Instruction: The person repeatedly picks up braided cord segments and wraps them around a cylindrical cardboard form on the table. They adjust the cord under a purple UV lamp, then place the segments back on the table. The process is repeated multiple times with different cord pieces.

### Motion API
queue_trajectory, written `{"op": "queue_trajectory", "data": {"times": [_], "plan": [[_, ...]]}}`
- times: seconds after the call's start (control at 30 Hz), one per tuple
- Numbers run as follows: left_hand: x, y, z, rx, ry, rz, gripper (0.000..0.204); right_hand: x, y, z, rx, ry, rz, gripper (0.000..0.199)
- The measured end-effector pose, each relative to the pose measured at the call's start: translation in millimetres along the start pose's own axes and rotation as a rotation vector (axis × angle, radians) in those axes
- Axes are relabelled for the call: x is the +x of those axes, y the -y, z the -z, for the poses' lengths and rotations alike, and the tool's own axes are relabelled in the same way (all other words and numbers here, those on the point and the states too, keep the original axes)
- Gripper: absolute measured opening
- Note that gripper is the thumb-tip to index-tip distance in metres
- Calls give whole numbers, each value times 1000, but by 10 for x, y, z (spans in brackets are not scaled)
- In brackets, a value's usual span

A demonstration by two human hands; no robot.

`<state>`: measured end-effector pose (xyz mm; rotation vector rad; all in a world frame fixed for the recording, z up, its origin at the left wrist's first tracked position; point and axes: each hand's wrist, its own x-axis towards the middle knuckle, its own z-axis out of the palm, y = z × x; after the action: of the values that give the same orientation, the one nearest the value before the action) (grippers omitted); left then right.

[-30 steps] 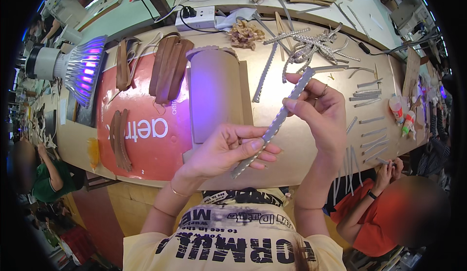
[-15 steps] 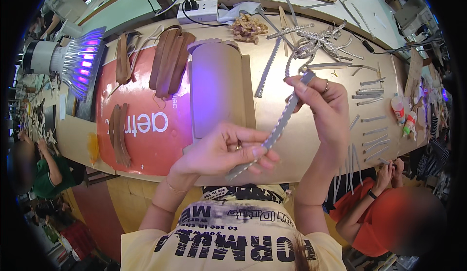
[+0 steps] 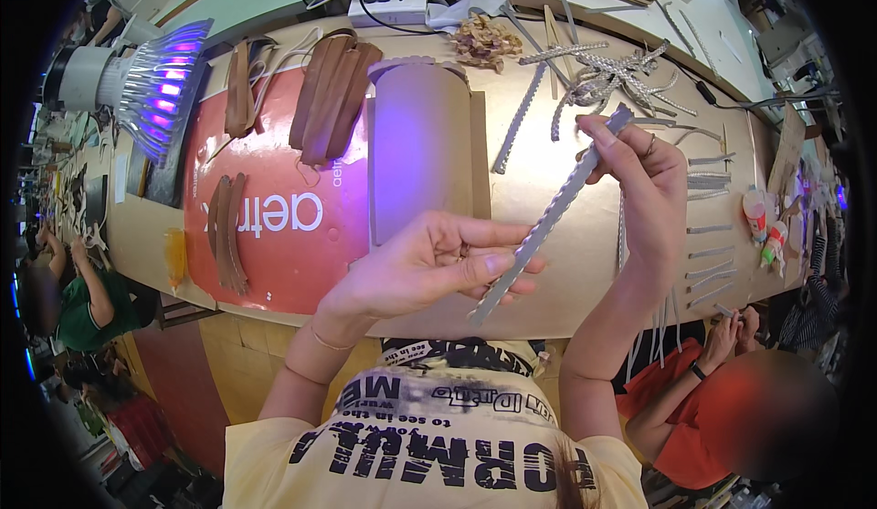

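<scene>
A narrow grey strip (image 3: 554, 215) with a pale braided edge runs slantwise between my hands, above the table. My left hand (image 3: 448, 267) pinches it near its lower end, thumb on top and fingers beneath. Near the upper end, my right hand (image 3: 639, 166) grips it between thumb and fingers. A second braided length (image 3: 622, 235) shows beside my right wrist; whether that hand holds it or it lies on the table, I cannot tell. Beyond my right hand lies a tangle of silvery braided cords (image 3: 598, 79).
A padded brown block (image 3: 420, 143) and brown leather strips (image 3: 331, 98) lie left of centre on a red sheet (image 3: 292, 276). A finned lamp (image 3: 164, 89) glows purple at far left. Short grey strips (image 3: 711, 255) and glue bottles (image 3: 756, 217) lie right, near a co-worker in orange (image 3: 667, 427).
Both hands have shifted a little to the right with the grey strip, which now looks straighter. The braided cord that ran up to the tangle by my right hand no longer shows there.
</scene>
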<state>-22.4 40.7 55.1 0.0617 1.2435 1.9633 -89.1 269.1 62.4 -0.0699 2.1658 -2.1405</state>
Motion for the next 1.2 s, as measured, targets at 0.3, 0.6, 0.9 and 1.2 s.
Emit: {"op": "queue_trajectory", "data": {"times": [0.3,0.6,0.9,1.2], "plan": [[-21,79,-50,-15,-40,-9,44,9,-15,11,-12,-13,5,22],[-121,157,9,253,99,98,31,10,-133,22,119,323,-143,20],[90,264,-214,76,-251,-184,40,-52,-59,-164,-13,151,-89,21],[92,171,-147,411,-55,-67,26,-83,-112,-127,13,336,-208,22]]}}
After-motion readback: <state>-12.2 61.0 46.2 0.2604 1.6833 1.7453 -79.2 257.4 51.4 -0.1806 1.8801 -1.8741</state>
